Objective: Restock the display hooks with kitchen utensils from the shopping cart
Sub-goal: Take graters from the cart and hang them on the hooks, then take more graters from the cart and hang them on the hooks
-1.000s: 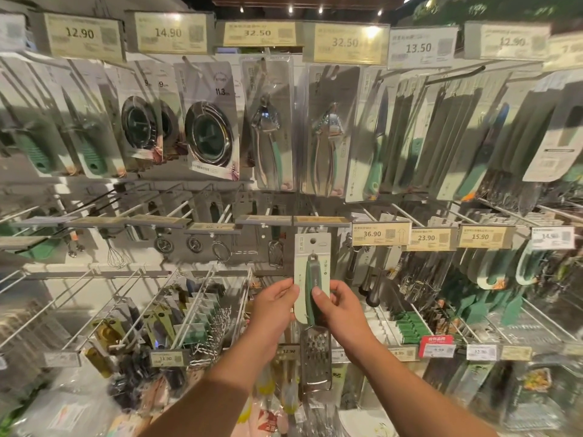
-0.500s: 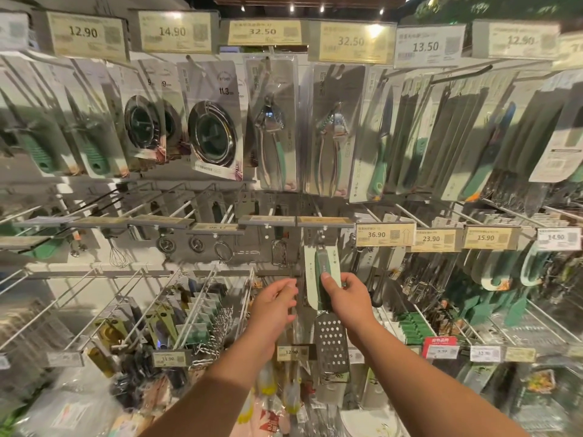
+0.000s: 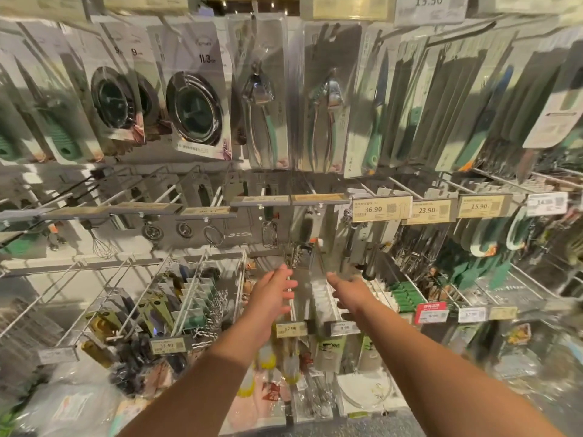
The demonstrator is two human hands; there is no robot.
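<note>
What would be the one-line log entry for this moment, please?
stage: grater hung on hook | left hand: open, empty | right hand: open, empty | grater: on hook, blurred | next: likely back to cart

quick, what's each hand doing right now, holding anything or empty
Left hand: open, fingers extended, holding nothing.
Right hand: open, fingers reaching toward the hooks, holding nothing.

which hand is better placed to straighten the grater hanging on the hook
Right, probably. The right hand reaches just under the blurred grater; the left hand is open, further left.
</note>
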